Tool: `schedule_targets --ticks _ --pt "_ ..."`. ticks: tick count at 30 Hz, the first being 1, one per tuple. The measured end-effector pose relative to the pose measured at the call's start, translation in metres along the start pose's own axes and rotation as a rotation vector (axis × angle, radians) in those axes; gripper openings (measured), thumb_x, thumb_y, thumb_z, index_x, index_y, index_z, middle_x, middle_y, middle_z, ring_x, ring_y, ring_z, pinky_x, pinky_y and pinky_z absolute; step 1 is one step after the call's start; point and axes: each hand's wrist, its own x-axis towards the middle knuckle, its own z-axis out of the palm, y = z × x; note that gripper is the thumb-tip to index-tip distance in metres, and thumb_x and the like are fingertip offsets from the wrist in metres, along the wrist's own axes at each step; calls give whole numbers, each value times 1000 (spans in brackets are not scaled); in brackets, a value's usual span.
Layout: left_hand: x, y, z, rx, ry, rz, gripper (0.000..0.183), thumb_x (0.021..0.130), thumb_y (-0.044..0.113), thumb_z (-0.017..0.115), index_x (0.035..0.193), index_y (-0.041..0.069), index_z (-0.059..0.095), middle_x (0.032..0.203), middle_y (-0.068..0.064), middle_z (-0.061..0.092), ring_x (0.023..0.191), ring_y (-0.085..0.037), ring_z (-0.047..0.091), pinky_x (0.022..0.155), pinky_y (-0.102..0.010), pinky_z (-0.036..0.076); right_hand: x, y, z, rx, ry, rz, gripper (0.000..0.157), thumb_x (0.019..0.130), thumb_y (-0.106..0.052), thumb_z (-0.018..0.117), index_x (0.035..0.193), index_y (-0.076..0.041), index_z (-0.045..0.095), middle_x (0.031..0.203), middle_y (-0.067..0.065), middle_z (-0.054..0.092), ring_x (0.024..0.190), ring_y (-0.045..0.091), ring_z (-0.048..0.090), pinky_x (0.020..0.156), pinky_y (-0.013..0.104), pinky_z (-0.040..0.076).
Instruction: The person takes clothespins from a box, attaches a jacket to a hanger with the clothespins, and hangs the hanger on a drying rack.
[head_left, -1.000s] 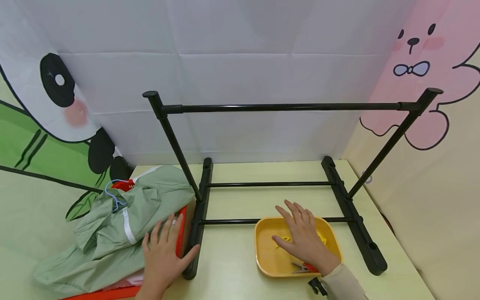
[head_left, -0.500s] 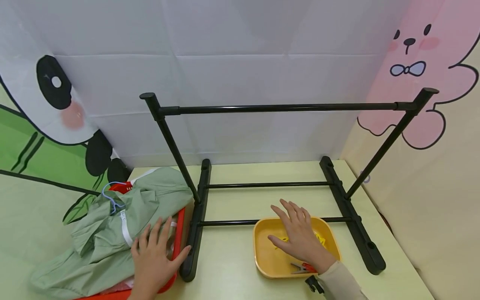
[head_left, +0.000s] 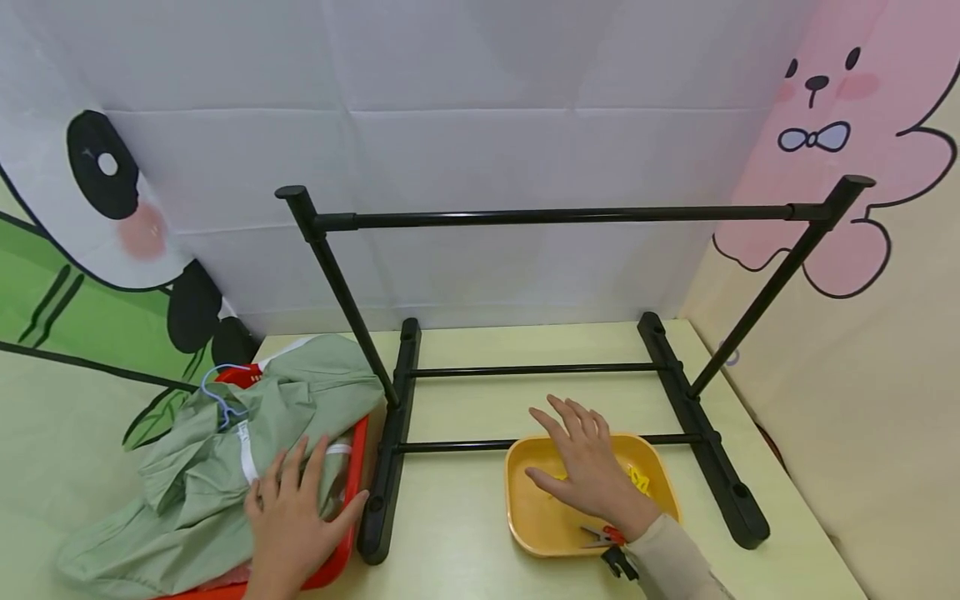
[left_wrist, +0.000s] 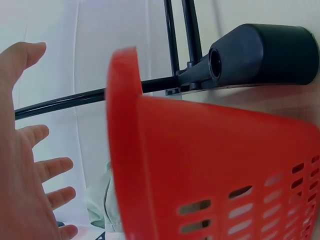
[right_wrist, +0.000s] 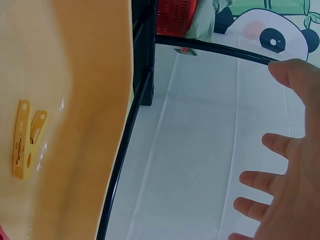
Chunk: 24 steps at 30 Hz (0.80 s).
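Eluding left-wrist view: yellow clothespin point(right_wrist: 23, 132)

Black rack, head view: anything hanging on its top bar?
No, the top bar is bare end to end, and the green garment lies over the red basket.

Room with cartoon-decorated walls point(head_left: 840, 192)

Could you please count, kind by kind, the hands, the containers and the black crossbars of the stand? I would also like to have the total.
Hands: 2 (left hand, right hand)
Containers: 2 (red basket, yellow tray)
Black crossbars: 3 (top bar, rear lower bar, front lower bar)
Total: 7
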Motion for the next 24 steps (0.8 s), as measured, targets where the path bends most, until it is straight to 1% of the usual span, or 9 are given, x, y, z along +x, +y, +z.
schedule_targets --ticks 7,15,19,24 --pt "0 -4 -3 -4 16 -11 91 77 57 74 147 10 39 144 -25 39 129 -49 29 94 -73 19 4 -1 2 -1 -11 -13 76 87 -47 70 149 -14 43 155 19 33 139 44 30 105 66 22" --pt "-1 -9 -6 4 57 2 91 77 60 72 146 9 40 141 -25 41 128 -50 30 94 -72 20 9 -6 1 -5 -33 -30 75 87 -47 70 149 -14 43 156 19 33 139 42 30 106 65 23" --pt "-2 -12 -8 2 55 -17 91 78 59 72 147 9 39 141 -27 41 127 -51 31 94 -73 19 11 -8 2 5 -37 -38 75 87 -46 70 150 -15 42 156 18 32 139 42 30 106 66 22" --pt "-3 -15 -11 -6 60 -30 90 80 59 70 148 9 39 141 -28 41 127 -51 30 94 -73 18 13 -10 3 6 -44 -47 75 88 -46 69 150 -16 41 157 18 31 140 42 30 106 67 22"
